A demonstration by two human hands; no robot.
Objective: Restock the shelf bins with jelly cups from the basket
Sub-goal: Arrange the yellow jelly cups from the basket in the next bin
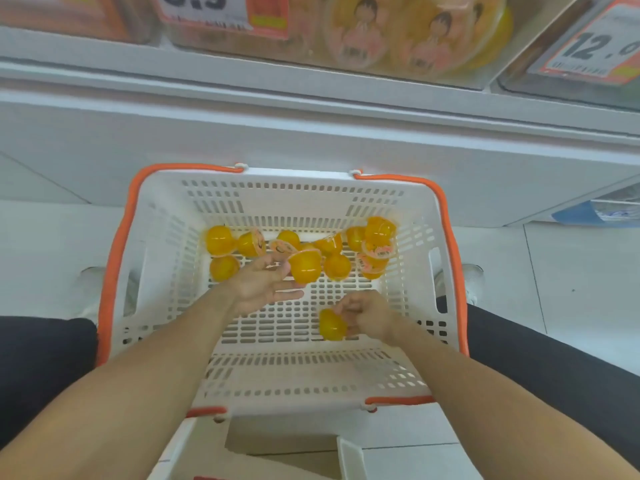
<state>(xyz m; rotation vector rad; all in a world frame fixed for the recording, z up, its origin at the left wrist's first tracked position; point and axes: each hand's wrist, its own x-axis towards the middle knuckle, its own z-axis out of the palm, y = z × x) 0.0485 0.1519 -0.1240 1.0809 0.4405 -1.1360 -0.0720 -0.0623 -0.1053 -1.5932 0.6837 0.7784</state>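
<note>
A white slatted basket with orange handles sits on the floor below me. Several yellow jelly cups lie along its far end. My left hand reaches in and pinches one yellow jelly cup between thumb and fingers. My right hand is nearer me, fingers curled round another yellow jelly cup. The clear shelf bin above holds more of these cups behind its front wall.
A white shelf edge runs across above the basket, with price tags on the bins. My dark-trousered knees flank the basket. A cardboard box lies at the bottom of the view.
</note>
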